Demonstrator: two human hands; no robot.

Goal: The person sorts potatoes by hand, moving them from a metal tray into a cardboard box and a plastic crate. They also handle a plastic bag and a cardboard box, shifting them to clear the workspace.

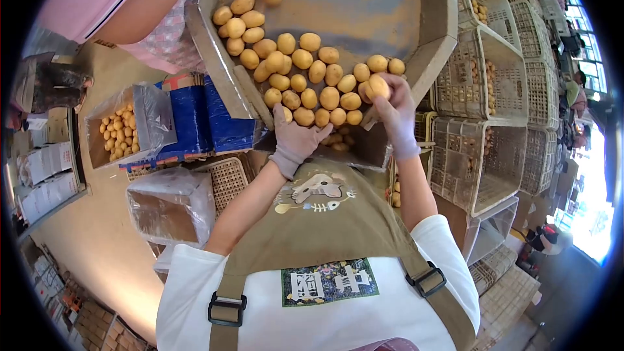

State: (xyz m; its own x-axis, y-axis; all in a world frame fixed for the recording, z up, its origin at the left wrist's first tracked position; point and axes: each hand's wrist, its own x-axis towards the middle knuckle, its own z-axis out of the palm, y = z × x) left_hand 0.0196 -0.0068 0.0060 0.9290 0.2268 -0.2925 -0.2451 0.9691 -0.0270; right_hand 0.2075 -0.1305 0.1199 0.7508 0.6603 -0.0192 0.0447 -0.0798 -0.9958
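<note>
Many yellow potatoes lie in a loose layer at the low front end of a sloping metal chute. My right hand, in a thin light glove, pinches one potato between thumb and fingers above the chute's right front corner. At the front lip, my left hand, also gloved, has its fingers spread against the nearest potatoes; one potato sits by its fingertips. Below the lip, more potatoes show in a lined box, partly hidden by my left hand and apron.
On the right stand stacked plastic crates, some with potatoes. To the left are a lined box of potatoes, a blue-wrapped box and a plastic-lined box. Another person's arm reaches in at upper left.
</note>
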